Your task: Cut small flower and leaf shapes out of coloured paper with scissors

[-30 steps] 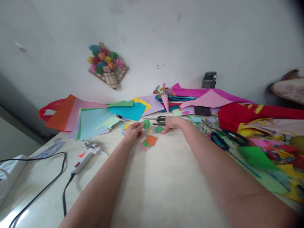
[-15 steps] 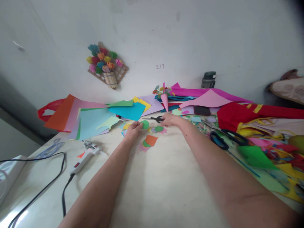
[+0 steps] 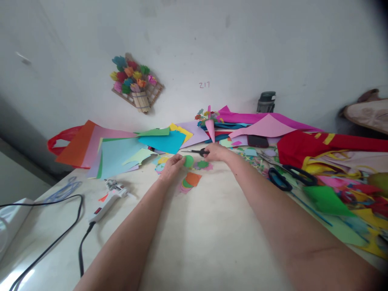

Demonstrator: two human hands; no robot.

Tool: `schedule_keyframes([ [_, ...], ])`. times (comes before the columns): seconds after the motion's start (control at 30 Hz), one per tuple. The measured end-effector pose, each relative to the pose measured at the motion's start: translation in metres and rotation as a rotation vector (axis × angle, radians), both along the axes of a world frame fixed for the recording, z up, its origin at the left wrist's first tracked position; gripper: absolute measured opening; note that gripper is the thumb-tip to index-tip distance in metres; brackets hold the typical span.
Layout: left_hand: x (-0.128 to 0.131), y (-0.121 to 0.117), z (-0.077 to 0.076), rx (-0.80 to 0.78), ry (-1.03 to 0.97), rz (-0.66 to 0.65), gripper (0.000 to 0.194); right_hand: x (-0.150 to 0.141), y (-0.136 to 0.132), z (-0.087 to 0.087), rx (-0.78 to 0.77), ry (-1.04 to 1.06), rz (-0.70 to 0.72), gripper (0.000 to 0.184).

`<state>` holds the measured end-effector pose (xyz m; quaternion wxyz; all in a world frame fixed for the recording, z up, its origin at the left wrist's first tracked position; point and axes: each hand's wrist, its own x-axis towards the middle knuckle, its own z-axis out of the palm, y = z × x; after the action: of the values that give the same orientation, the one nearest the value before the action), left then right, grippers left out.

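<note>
Between the fingertips of my left hand (image 3: 173, 165) is a round green paper disc (image 3: 188, 161). My right hand (image 3: 217, 152) is closed on the black handles of a small pair of scissors (image 3: 202, 152), whose blades point left, just behind the disc. Under and beside the disc lie cut paper flowers (image 3: 203, 164) in several colours. Nearer to me is a short row of overlapping paper discs (image 3: 187, 184) with an orange paper piece (image 3: 193, 178) at its end. More paper cutouts (image 3: 160, 163) lie left of my left hand.
Coloured paper sheets (image 3: 121, 151) spread along the wall at the left. A glue gun (image 3: 106, 204) with a black cord lies front left. Large scissors (image 3: 286, 176), a phone (image 3: 258, 141) and paper scraps (image 3: 357, 194) crowd the right. A pink paper cone bouquet (image 3: 210, 125) stands at the back.
My left hand has shifted slightly right with the green disc, bringing it nearer the scissors. The scissor blades look closer together now. My right hand has barely moved.
</note>
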<state>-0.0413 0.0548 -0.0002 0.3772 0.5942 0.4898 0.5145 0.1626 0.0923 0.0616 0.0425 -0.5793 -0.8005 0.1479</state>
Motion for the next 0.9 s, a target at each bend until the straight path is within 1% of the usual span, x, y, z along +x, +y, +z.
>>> schedule_keyframes([
  [0.07,0.006,-0.001,0.001,0.046,0.059,-0.095,0.020,0.003,0.002,0.003,-0.040,-0.072,-0.032,0.026],
  [0.13,0.012,-0.003,0.003,0.081,0.115,-0.168,0.021,0.006,0.004,0.005,-0.103,-0.138,-0.034,0.024],
  [0.17,0.015,-0.004,0.004,0.071,0.139,-0.210,0.022,0.006,0.006,0.005,-0.128,-0.167,-0.030,0.024],
  [0.23,0.019,-0.005,0.006,0.034,0.169,-0.254,0.022,0.006,0.008,0.004,-0.149,-0.203,-0.026,0.027],
  [0.3,0.022,-0.007,0.009,0.004,0.210,-0.255,0.020,0.005,0.011,0.001,-0.139,-0.224,-0.022,0.033],
  [0.37,0.022,-0.007,0.011,0.007,0.259,-0.234,0.020,0.004,0.013,-0.001,-0.130,-0.241,-0.009,0.035],
  [0.47,0.020,-0.007,0.012,0.053,0.317,-0.217,0.019,0.004,0.015,-0.004,-0.118,-0.243,0.013,0.028],
  [0.53,0.020,-0.007,0.011,0.085,0.351,-0.214,0.018,0.006,0.016,-0.005,-0.109,-0.237,0.005,0.027],
  [0.63,0.020,-0.006,0.009,0.108,0.379,-0.201,0.018,0.008,0.017,-0.006,-0.111,-0.245,-0.033,0.036],
  [0.8,0.020,-0.007,0.009,0.115,0.356,-0.186,0.018,0.008,0.019,-0.006,-0.112,-0.215,-0.077,0.050],
  [0.9,0.020,-0.007,0.011,0.122,0.438,-0.179,0.016,0.008,0.019,-0.005,-0.125,-0.231,-0.074,0.057],
])
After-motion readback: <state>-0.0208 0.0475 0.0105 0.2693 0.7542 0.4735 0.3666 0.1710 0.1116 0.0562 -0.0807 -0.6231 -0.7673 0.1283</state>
